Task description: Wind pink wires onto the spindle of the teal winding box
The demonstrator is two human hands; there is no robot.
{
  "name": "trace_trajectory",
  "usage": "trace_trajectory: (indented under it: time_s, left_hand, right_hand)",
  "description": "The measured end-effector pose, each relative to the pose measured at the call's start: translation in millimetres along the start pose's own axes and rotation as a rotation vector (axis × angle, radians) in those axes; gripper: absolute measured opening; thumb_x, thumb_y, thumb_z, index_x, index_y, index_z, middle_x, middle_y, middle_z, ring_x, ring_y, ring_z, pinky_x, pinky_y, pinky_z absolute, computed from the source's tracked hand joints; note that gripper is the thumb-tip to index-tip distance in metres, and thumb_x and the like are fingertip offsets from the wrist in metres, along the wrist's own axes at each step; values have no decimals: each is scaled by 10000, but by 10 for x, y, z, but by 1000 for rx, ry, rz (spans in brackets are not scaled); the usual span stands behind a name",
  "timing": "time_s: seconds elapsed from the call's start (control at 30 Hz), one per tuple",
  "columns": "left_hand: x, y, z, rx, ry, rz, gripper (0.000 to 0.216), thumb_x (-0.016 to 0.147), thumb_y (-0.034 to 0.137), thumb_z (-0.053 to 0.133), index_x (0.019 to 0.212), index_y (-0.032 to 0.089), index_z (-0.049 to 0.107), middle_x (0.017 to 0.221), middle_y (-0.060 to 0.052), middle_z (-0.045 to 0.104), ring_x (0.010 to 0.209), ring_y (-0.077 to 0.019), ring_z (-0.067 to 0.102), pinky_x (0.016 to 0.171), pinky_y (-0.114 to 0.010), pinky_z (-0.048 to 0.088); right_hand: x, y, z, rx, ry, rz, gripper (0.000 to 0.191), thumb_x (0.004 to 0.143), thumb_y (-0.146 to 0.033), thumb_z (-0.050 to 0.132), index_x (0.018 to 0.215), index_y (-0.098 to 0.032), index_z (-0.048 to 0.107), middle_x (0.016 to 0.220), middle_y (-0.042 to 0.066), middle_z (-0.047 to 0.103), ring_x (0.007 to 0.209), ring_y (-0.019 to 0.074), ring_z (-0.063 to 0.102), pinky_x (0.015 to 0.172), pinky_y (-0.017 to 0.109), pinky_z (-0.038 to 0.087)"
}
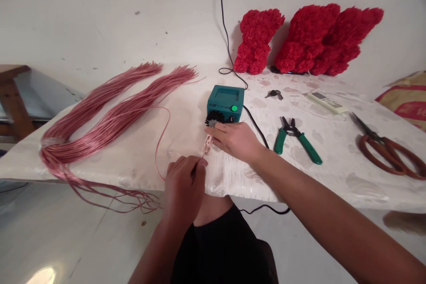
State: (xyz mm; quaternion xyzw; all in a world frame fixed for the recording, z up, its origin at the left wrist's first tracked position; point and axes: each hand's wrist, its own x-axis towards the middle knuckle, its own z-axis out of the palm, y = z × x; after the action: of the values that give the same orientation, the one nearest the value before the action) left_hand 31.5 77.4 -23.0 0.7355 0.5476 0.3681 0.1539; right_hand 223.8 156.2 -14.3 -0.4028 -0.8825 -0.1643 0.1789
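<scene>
Both forearms were bare from the left grip (184, 177) and right grip (234, 140) back to the frame edge. A plain, matte black garment (226, 248) covered the lap behind the left grip, with a knee (213, 211) showing uncovered past its hem.

White plastered wall (100, 17), scuffed and dark-speckled, is seen behind. A table draped in glossy white, faintly patterned sheeting (349, 186) is set against it. A brown wooden bench frame (13, 97) is noted far left. A pale smooth floor (66, 239) is marked by one bright glare patch (41, 275).
</scene>
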Motion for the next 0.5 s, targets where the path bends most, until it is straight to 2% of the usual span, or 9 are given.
trace_trajectory:
  time_s: [0.5]
  left_hand:
    - [89,89,39,-32,-40,-115,270,948,235,461,816,183,690,713,-19,671,722,-198,600,703,-332,399]
  right_hand:
    - [-17,-20,11,30,2,44,293,1025,-272,495,1251,-181,658,912,39,699,752,159,620,543,303,230]
